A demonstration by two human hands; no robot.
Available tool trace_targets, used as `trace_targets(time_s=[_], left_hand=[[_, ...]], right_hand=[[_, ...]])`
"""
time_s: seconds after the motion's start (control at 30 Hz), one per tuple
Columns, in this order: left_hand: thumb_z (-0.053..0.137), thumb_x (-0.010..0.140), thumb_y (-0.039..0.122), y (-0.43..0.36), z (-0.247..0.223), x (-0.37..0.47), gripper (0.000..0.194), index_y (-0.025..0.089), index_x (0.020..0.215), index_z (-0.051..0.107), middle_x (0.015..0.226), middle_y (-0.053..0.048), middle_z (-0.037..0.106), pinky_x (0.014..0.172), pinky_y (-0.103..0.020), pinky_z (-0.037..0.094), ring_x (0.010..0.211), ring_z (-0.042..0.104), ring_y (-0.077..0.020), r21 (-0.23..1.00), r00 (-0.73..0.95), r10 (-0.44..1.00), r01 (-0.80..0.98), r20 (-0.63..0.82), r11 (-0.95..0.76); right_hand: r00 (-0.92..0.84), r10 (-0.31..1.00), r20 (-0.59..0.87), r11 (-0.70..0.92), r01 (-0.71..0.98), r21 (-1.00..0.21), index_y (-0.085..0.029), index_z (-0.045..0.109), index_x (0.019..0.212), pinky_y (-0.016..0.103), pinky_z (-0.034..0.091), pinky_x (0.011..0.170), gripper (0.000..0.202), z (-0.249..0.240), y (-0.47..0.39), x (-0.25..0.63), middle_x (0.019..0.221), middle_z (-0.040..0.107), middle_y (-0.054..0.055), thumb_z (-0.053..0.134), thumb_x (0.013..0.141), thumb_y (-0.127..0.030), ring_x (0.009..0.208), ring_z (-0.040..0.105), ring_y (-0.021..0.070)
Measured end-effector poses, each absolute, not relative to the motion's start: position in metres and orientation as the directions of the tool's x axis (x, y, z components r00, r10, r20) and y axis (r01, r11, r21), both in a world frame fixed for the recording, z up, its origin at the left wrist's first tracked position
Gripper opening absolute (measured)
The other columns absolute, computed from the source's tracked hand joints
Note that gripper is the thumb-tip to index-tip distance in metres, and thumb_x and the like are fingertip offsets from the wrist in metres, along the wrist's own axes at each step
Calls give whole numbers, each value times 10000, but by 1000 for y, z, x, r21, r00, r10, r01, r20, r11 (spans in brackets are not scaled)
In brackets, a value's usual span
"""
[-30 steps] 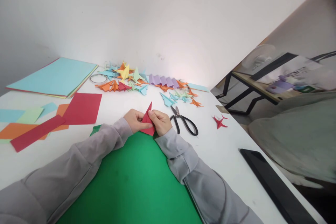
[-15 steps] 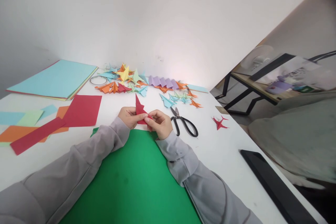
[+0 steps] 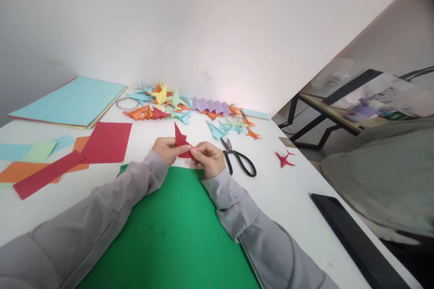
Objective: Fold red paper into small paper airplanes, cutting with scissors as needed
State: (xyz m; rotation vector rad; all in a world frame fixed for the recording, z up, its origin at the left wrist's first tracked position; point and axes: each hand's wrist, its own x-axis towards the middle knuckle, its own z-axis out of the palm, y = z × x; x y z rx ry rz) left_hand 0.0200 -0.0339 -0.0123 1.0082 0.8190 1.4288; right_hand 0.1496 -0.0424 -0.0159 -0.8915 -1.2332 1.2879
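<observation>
A piece of folded red paper (image 3: 180,136) with a sharp upright point is held between both hands, above the far edge of a green sheet (image 3: 169,226). My left hand (image 3: 167,150) pinches it from the left, thumb laid across the front. From the right, my right hand (image 3: 208,158) grips its lower right edge between thumb and fingertips, which hide part of the fold. The two thumbs nearly meet. Black-handled scissors (image 3: 239,158) lie just right of my right hand, blades pointing away. Farther right rests a small red folded-paper figure (image 3: 284,159).
Behind my hands, along the wall, sits a pile of colourful folded-paper figures (image 3: 161,95) and a purple pleated strip (image 3: 210,106). Large paper sheets (image 3: 68,101) and cut red paper (image 3: 107,143) lie to the left. A black flat object (image 3: 352,239) lies near the right edge.
My right fingers have shifted slightly on the paper's lower right edge, and less of the red paper shows below them. My left hand has kept its hold.
</observation>
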Motion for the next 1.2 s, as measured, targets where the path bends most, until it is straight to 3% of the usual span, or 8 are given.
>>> trace_targets(time_s=[0.2,0.37,0.43,0.63,1.0,1.2], left_hand=[[821,315,355,-30,-13,19,341,114,463,632,323,43,469,387,-229,388,335,424,-70,923,66,997,-386,33,-5],[808,328,380,-33,-7,18,363,109,442,597,231,67,369,277,-188,191,230,266,-25,956,71,997,-290,-35,54],[798,350,394,-34,-4,16,369,108,464,594,220,57,372,265,-190,150,217,268,-36,971,102,991,-217,-83,103],[728,462,484,-35,-2,12,395,125,480,562,222,51,381,264,-185,181,215,301,-47,990,129,988,-110,-79,93],[758,427,426,-35,-3,13,367,114,524,589,287,68,432,270,-184,200,247,307,-34,989,43,999,-145,-22,28],[743,505,382,-34,-7,10,309,114,527,591,291,69,427,287,-180,221,270,334,-42,996,108,994,-85,-14,23]], right_hand=[[-212,974,84,55,-139,-989,-181,498,609,165,337,327,326,-18,-42,150,402,538,-64,651,659,-465,316,448,63],[-300,947,112,63,-170,-983,-176,485,560,161,321,313,365,-20,-40,149,373,515,-65,628,674,-491,295,430,56],[-307,947,95,35,-195,-980,-176,491,560,158,309,305,357,-21,-39,149,371,519,-65,631,676,-483,291,428,56],[-304,949,79,5,-239,-971,-178,484,536,159,288,289,355,-26,-36,150,357,527,-57,640,670,-467,273,419,60],[-340,938,70,8,-180,-984,-178,480,532,162,304,297,370,-23,-39,149,368,528,-53,632,673,-485,283,430,60],[-309,950,52,8,-142,-990,-173,499,538,177,319,280,437,-27,-37,149,348,498,-52,538,716,-570,271,429,71]])
